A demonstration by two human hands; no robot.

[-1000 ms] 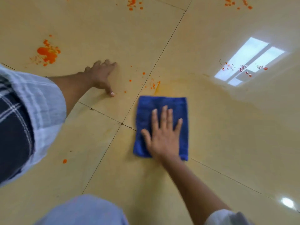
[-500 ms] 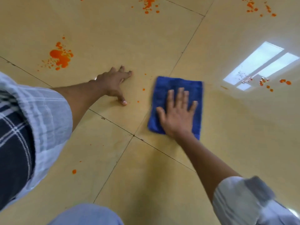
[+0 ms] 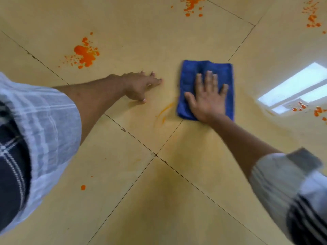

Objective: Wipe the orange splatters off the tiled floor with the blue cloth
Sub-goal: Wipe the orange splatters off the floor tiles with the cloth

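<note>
**Mid-wipe, and I can already see this smearing instead of cleaning**

My right hand (image 3: 208, 100) is flat on the blue cloth (image 3: 206, 89), fingers spread, palm pressing down, not pinching or clamped on anything. So the grip is wide open; it's just weight on the fabric. The cloth is folded into a rectangle and sits on the tiled floor (image 3: 159, 200), just beside a grout line.

Biggest worry: there's a thin orange smear (image 3: 165, 110) right off the cloth's left edge. If I push sideways with a loaded cloth, I reckon I'll just drag pigment into streaks and into the grout. With only a flat palm on it, the cloth could also bunch or slide out from under me.

My left hand (image 3: 141, 85) is planted on the floor, fingertips down, arm stretched out, taking my weight. It's near that smear, so a slip on wet tile looks possible.

Plenty left, too: a big orange splatter (image 3: 85, 54) beyond my left hand, more splatters (image 3: 192, 6) at the top, a lone orange drop (image 3: 83, 187) near my sleeve (image 3: 44, 138).
</note>
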